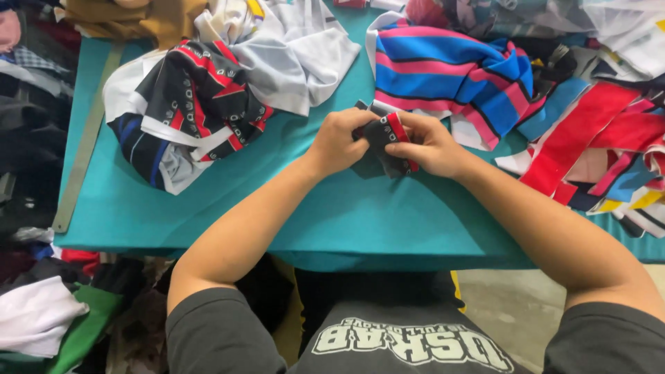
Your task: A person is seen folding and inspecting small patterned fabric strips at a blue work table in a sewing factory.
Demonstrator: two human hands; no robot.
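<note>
At the far left, a metal ruler (82, 163) lies along the edge of the teal surface (277, 208). Beside it, a heap of black, red and white garments (201, 104) is seen. At the centre, a small dark fabric piece with a red band (385, 142) is pinched just above the surface: the left hand (337, 142) is closed on its left edge, the right hand (431, 145) on its red band. Striped blue and pink fabric (450, 73) and red strips (589, 138) are heaped further right, seemingly unhandled; much appears left.

We see the teal table (208, 201) under bright, even overhead light with soft shadows beneath the forearms, colours vivid, slight blur on the hands, and perhaps mild wide-angle bending toward the dim left edge.
</note>
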